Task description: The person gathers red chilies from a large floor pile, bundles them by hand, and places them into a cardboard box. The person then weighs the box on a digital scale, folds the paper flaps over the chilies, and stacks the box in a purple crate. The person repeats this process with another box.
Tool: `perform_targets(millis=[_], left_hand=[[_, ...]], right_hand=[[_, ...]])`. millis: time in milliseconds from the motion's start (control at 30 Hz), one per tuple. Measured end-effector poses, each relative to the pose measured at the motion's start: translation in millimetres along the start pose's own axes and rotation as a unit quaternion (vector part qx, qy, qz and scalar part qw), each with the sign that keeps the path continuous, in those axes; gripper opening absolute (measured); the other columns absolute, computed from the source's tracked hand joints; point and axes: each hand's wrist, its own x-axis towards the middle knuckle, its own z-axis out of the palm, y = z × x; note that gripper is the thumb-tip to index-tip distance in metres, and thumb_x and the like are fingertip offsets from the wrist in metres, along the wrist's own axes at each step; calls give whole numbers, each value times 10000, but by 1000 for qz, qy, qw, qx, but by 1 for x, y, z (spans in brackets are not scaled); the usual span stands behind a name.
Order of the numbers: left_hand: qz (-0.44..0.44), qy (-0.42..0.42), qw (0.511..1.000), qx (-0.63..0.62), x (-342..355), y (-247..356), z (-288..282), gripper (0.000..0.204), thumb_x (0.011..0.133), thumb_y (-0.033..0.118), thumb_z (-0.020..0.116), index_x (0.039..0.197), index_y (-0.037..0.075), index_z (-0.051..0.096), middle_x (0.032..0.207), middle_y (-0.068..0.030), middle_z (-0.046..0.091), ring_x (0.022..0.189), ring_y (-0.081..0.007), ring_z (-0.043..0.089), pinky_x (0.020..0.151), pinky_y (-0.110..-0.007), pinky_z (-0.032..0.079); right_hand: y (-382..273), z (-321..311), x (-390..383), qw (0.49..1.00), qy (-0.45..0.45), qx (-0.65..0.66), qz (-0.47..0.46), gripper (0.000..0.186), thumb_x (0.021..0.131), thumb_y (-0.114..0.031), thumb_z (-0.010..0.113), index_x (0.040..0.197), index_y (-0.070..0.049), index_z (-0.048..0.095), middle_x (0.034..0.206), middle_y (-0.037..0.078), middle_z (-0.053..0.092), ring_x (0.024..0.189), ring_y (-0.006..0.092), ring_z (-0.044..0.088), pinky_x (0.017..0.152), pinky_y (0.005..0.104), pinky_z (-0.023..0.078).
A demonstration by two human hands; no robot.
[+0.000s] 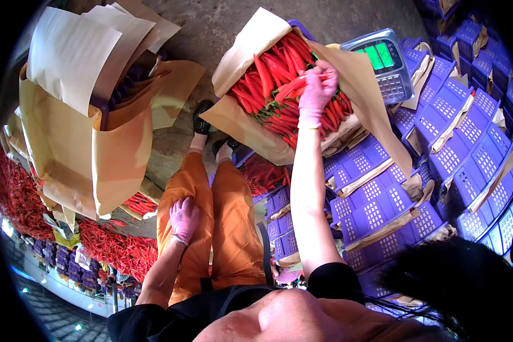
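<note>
Head view, looking down: a pink-gloved right hand (318, 88) is over a paper-lined crate (239, 121) heaped with red chili peppers (266, 76), its fingers curled closed on peppers. Just beside is a digital scale (389, 74) (its display glows green). The left hand (184, 219), also gloved, rests on orange trousers (232, 228), fingers loosely spread, empty.

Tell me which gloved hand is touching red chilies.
The right hand, touching red chilies in the paper-lined crate; the left hand rests on orange trousers.
</note>
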Motion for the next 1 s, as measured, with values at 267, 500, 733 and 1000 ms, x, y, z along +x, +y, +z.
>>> perform_targets(millis=[267,500,733,1000], left_hand=[[-6,-1,1000,1,-5,1,5,471,837,343,610,1231,84,606,1259,-172,589,1193,-358,516,1064,-469,352],[11,-1,1000,4,1,2,3,466,847,345,608,1231,82,604,1246,-172,596,1187,-360,518,1052,-477,363],[-2,-7,1000,12,-1,8,-2,450,866,348,596,1234,89,598,1242,-169,596,1168,-362,531,1031,-472,377],[19,-57,998,37,4,-10,5,492,880,404,582,1278,116,567,1268,-180,575,1180,-360,519,1023,-476,381]], right_hand=[[-52,53,39,817,-332,-464,89,221,828,-52,622,1041,-50,683,846,65,698,708,144,646,621,283,519],[26,62,32,485,-372,-781,129,235,900,-180,570,1096,-135,691,1135,145,693,1087,314,664,853,474,550],[-75,44,39,754,-346,-559,17,298,805,-201,742,1083,-97,713,980,96,722,895,205,688,840,318,531],[-144,-95,-85,949,-192,-150,200,210,810,29,708,1008,-41,708,973,19,701,881,99,637,791,262,540]])
